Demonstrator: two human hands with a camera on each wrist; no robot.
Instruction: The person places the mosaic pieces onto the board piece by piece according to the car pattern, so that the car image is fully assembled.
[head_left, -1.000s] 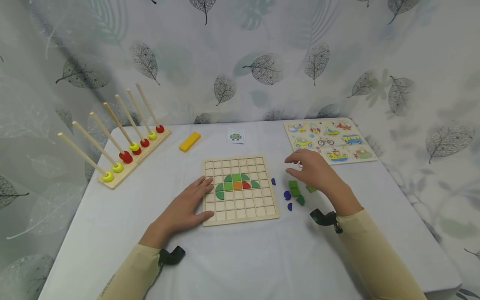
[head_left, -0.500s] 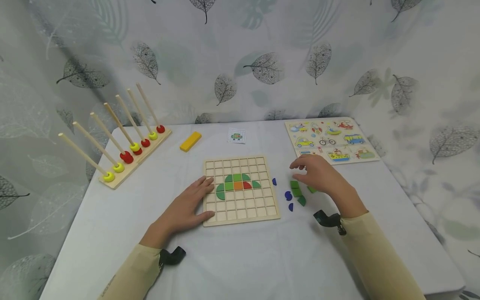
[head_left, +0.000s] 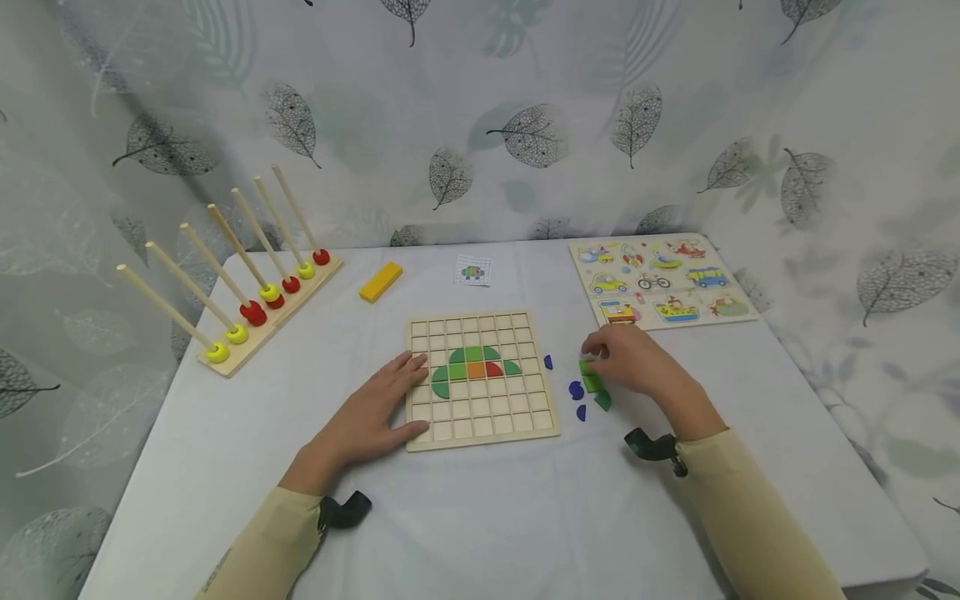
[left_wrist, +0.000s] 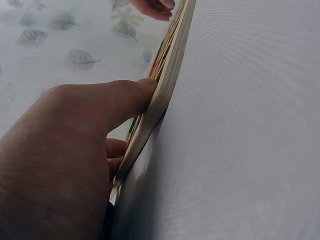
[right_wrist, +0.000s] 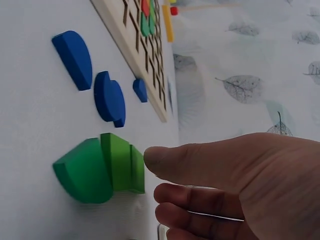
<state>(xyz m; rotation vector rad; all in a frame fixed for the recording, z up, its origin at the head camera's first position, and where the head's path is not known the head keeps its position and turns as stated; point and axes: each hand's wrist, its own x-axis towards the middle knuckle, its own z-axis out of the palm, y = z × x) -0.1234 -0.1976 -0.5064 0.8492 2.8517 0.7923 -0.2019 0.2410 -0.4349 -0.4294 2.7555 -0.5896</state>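
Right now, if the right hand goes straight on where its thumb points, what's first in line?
Likely the light green block at the thumb tip of the right hand, going by the right wrist view. Depth is unclear, so can't tell whether they already touch.

board (right_wrist: 129, 52) cut off (right wrist view), card (head_left: 473, 271) details indistinct

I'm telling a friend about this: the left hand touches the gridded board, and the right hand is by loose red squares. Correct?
Wrong colour: the right hand is by loose green squares, as the right wrist view shows; the left hand touches the gridded board.
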